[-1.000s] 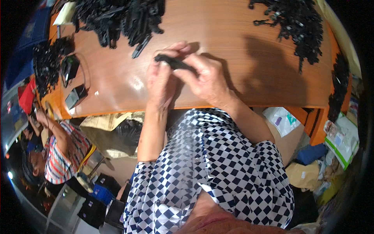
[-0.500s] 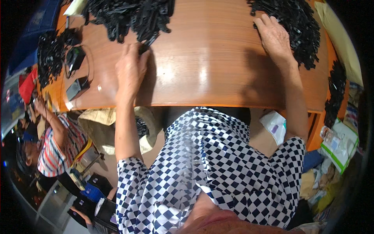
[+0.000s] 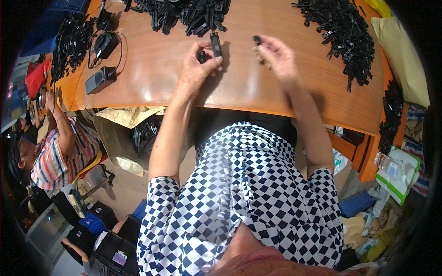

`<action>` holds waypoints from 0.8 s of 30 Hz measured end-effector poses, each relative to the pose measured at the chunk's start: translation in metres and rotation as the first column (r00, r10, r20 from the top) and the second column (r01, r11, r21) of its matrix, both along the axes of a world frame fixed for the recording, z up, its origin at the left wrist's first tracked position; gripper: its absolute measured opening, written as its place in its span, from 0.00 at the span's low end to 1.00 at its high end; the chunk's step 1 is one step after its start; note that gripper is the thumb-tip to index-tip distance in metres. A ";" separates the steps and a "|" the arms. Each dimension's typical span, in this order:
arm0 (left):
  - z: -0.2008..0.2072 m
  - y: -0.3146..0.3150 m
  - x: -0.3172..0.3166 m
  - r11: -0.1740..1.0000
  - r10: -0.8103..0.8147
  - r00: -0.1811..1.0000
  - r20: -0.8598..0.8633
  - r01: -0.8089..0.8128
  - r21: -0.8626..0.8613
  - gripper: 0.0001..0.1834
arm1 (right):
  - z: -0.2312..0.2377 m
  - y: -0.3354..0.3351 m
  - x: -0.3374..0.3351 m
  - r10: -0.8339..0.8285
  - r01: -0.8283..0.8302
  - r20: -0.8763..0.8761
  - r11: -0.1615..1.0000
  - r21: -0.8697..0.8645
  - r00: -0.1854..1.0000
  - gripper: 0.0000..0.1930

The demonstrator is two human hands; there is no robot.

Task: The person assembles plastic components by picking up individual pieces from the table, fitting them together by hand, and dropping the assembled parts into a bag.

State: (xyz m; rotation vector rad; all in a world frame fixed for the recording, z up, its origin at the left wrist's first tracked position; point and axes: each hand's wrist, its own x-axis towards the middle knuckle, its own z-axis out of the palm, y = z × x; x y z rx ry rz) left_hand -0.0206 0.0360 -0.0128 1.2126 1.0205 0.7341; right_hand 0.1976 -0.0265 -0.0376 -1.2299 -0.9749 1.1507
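Note:
Over the wooden table, my left hand [image 3: 197, 66] grips a long, narrow black plastic part [image 3: 216, 45] between thumb and fingers, its far end pointing up the table. A second dark piece [image 3: 201, 56] shows inside the curled fingers, its shape mostly hidden. To the right, my right hand [image 3: 280, 59] pinches a small black plastic piece [image 3: 257, 40] at its fingertips, slightly smeared by motion. The two hands are apart. Beyond the left hand lies a heap of black plastic parts [image 3: 184, 14]. Another heap of small black parts [image 3: 340, 37] spreads at the right of the table.
At the table's left are a black box with a cable [image 3: 106, 45], a grey-black box [image 3: 100, 80] and more black parts [image 3: 69, 46]. A sack [image 3: 122, 142] stands below the front edge. Rightward are a cream package [image 3: 400, 60] and a clear bottle [image 3: 389, 164]. A person in stripes [image 3: 69, 152] sits left.
My left hand has lifted from the left heap's edge and shifted right with the long part. My right hand has left the right heap and come toward the middle with a small piece.

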 end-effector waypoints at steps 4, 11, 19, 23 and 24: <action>-0.001 -0.020 0.012 0.996 0.083 0.996 0.026 -0.084 0.032 0.21 | 0.026 -0.007 -0.051 0.131 -0.134 -0.118 0.991 -0.019 0.984 0.13; 0.008 -0.030 0.017 0.932 0.162 0.979 -0.120 -0.112 0.345 0.22 | 0.025 -0.003 -0.068 -0.026 0.028 -0.138 0.999 0.014 0.990 0.11; 0.007 -0.037 0.016 0.965 0.093 0.995 0.029 -0.098 0.244 0.16 | 0.013 -0.010 -0.068 -0.039 0.043 -0.100 0.998 0.039 0.994 0.09; 0.008 -0.036 0.018 0.969 0.158 0.987 -0.035 -0.148 0.199 0.15 | 0.010 -0.017 -0.073 -0.094 0.083 0.092 0.989 0.119 0.991 0.07; 0.009 -0.036 0.019 0.969 0.158 0.987 -0.036 -0.148 0.199 0.15 | 0.012 -0.018 -0.075 -0.093 0.082 0.091 0.990 0.118 0.991 0.07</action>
